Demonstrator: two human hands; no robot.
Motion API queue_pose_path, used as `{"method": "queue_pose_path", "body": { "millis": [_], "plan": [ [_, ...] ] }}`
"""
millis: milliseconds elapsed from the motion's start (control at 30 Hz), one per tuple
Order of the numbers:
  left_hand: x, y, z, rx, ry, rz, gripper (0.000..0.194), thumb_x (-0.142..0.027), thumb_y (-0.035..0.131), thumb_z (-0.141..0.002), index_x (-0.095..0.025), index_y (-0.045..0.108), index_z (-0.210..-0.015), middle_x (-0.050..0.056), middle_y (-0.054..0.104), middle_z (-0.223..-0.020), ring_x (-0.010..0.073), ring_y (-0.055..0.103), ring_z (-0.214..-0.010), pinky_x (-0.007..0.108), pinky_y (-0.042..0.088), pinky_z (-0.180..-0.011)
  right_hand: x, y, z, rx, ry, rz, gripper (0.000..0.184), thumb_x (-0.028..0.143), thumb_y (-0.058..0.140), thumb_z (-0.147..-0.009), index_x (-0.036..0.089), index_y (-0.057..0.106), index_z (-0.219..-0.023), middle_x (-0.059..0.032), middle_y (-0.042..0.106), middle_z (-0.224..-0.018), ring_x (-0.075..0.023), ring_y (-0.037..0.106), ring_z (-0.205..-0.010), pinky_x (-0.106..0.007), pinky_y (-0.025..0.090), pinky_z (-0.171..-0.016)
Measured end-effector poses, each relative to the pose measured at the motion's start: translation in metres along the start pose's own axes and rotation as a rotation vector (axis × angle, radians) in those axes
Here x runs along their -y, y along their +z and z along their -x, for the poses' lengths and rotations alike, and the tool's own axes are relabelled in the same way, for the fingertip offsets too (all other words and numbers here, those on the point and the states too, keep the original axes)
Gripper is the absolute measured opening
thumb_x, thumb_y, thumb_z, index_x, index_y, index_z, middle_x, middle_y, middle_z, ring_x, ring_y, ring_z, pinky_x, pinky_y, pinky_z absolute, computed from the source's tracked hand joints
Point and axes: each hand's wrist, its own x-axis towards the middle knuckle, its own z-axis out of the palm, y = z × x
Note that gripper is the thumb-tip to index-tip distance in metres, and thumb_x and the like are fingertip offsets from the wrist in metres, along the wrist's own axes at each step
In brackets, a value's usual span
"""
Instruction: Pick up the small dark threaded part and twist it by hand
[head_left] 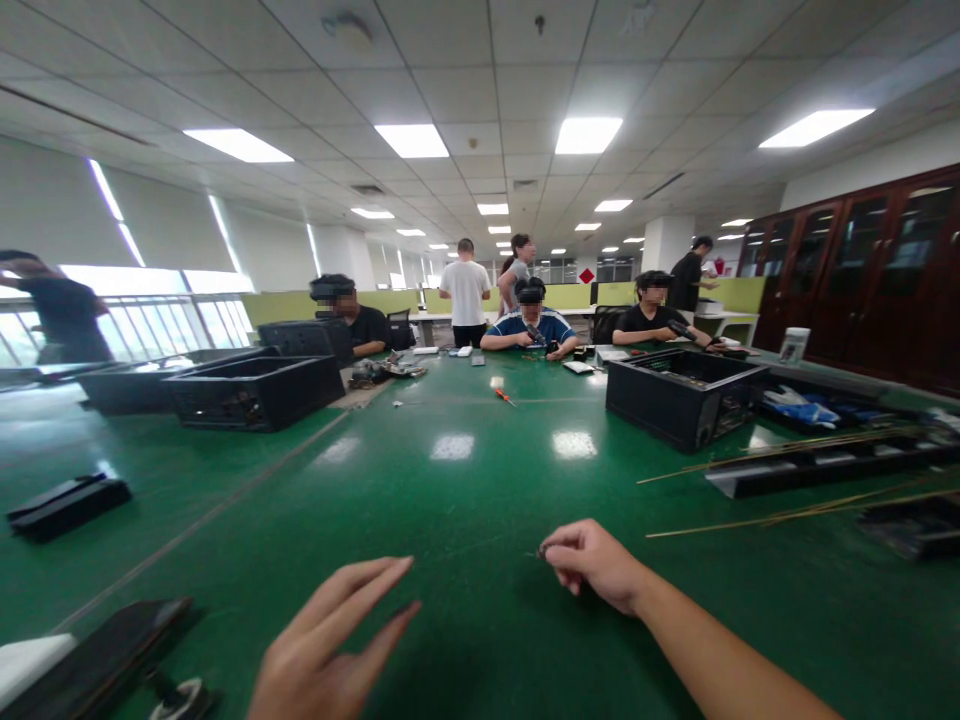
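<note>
My left hand [334, 635] is held over the green tabletop [450, 500] at the lower middle, with thumb and fingers apart and nothing between them. To its right, my right hand [596, 565] is closed in a pinch. A small dark piece [541, 551] shows at its fingertips, too small to name. A faint thin line seems to run left from that piece toward my left hand, but I cannot tell whether it is a thread or a mark on the table. A gap separates the two hands.
Open black computer cases [675, 395] stand right and left [255, 390]. Thin yellowish rods [720, 530] jut in from the right. An orange-handled screwdriver [505, 397] lies ahead. A dark skateboard-like board [105, 650] is at lower left. Several people sit or stand beyond.
</note>
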Motion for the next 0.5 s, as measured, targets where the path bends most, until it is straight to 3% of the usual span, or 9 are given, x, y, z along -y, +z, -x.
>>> {"method": "queue_pose_path", "body": {
  "millis": [100, 200, 267, 367, 433, 500],
  "plan": [
    [-0.041, 0.06, -0.029, 0.311, 0.177, 0.236, 0.049, -0.027, 0.076, -0.08, -0.038, 0.063, -0.127, 0.001, 0.074, -0.112, 0.0201, 0.07, -0.099, 0.03, 0.06, -0.088, 0.0, 0.006, 0.003, 0.162, 0.014, -0.172, 0.06, 0.069, 0.074, -0.066, 0.011, 0.068, -0.08, 0.0014, 0.054, -0.053, -0.0083, 0.045, -0.044, -0.02, 0.032, -0.043],
    [-0.068, 0.108, -0.047, 0.357, 0.229, 0.471, 0.04, -0.02, 0.074, -0.082, -0.036, 0.069, -0.119, 0.001, 0.077, -0.103, 0.0191, 0.071, -0.095, 0.031, 0.059, -0.086, -0.002, 0.005, 0.004, 0.223, 0.007, -0.287, 0.061, 0.072, 0.075, -0.063, 0.012, 0.062, -0.065, 0.0002, 0.054, -0.052, -0.0066, 0.043, -0.042, -0.019, 0.031, -0.041],
    [-0.077, 0.124, -0.05, 0.311, 0.194, 0.532, 0.032, -0.018, 0.07, -0.085, -0.034, 0.073, -0.112, 0.001, 0.078, -0.097, 0.0183, 0.071, -0.091, 0.03, 0.059, -0.084, -0.004, 0.003, 0.003, 0.231, -0.003, -0.343, 0.063, 0.074, 0.075, -0.062, 0.013, 0.059, -0.06, -0.0001, 0.054, -0.051, -0.0062, 0.043, -0.04, -0.019, 0.031, -0.041],
    [-0.079, 0.118, -0.048, 0.261, 0.158, 0.5, 0.03, -0.018, 0.064, -0.089, -0.032, 0.072, -0.114, 0.001, 0.077, -0.096, 0.0171, 0.071, -0.087, 0.028, 0.059, -0.081, -0.004, -0.001, 0.002, 0.241, -0.013, -0.401, 0.068, 0.079, 0.07, -0.063, 0.011, 0.064, -0.067, -0.0018, 0.057, -0.054, -0.0086, 0.048, -0.042, -0.019, 0.033, -0.042],
    [-0.071, 0.094, -0.045, 0.229, 0.133, 0.408, 0.032, -0.02, 0.059, -0.092, -0.031, 0.068, -0.12, 0.002, 0.075, -0.098, 0.0165, 0.071, -0.087, 0.026, 0.058, -0.079, -0.003, -0.004, 0.002, 0.258, -0.007, -0.418, 0.07, 0.078, 0.069, -0.065, 0.009, 0.07, -0.08, -0.0041, 0.062, -0.059, -0.0096, 0.052, -0.044, -0.019, 0.034, -0.042],
    [-0.056, 0.056, -0.041, 0.138, 0.071, 0.261, 0.032, -0.024, 0.057, -0.093, -0.031, 0.067, -0.122, 0.002, 0.073, -0.101, 0.0167, 0.07, -0.09, 0.025, 0.058, -0.081, -0.001, -0.007, 0.001, 0.268, 0.003, -0.425, 0.067, 0.071, 0.07, -0.07, 0.008, 0.072, -0.092, -0.005, 0.066, -0.062, -0.0082, 0.051, -0.043, -0.019, 0.033, -0.042]
  ]
}}
